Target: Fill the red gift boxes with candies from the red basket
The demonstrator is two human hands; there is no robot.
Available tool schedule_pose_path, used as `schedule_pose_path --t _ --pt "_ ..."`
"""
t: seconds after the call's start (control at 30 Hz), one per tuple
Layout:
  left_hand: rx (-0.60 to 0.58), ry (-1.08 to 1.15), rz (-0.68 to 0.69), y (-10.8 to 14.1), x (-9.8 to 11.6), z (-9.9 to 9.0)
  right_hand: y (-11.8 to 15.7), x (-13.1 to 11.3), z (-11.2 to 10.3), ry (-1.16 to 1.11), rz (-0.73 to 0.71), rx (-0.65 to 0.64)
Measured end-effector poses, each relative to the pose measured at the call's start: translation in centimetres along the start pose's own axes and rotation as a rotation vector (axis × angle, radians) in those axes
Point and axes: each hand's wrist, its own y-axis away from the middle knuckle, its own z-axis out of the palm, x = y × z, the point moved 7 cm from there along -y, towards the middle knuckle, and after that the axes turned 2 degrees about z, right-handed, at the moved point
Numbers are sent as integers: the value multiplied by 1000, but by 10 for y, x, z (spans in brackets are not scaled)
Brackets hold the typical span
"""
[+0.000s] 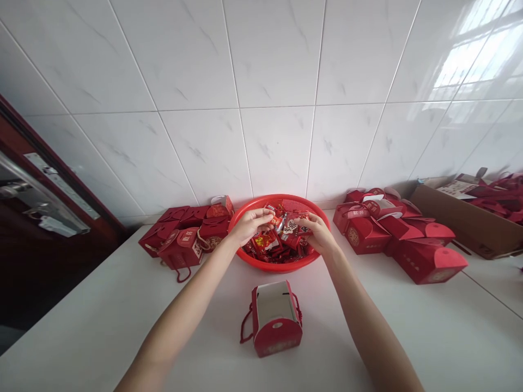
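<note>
Both hands are over a red plastic basket [281, 268] heaped with small wrapped candies [267, 245]. My left hand [251, 226] pinches a small red-and-orange candy packet [277, 221] between thumb and fingers. On the basket's other side, my right hand [316, 231] is closed on a dark red candy packet [301, 223] with pale lettering. The packets partly overlap, so their edges are hard to separate. Nearer to me, between my forearms, an open red gift box [278, 332] stands on the white table, with its top flaps apart and a red cord handle at each side.
Several closed red boxes [182, 247] stand left of the basket against the tiled wall [278, 147]. More red boxes [368, 234] cluster at the right. Beyond them sits a brown cardboard carton [469, 223] with red items. A dark door [49, 218] borders the table's left side.
</note>
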Motion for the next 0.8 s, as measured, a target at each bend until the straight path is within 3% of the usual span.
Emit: schedule_pose_path --t 0.17,0.3,0.43,0.5,0.67,0.8 --pt "-128 -160 70 25 12 15 2 -1 1 1 9 -15" --pt "-377 -291 65 65 24 33 4 -3 2 -2 15 -4" --pt "-555 -497 77 102 31 47 5 -3 2 -6 22 -7" --pt "-570 -582 103 111 32 47 5 -3 1 -6 19 -7" --pt "-422 -794 142 115 29 31 4 -3 1 0 8 -9" --pt "-447 -910 117 120 18 30 5 -3 2 -6 11 -1"
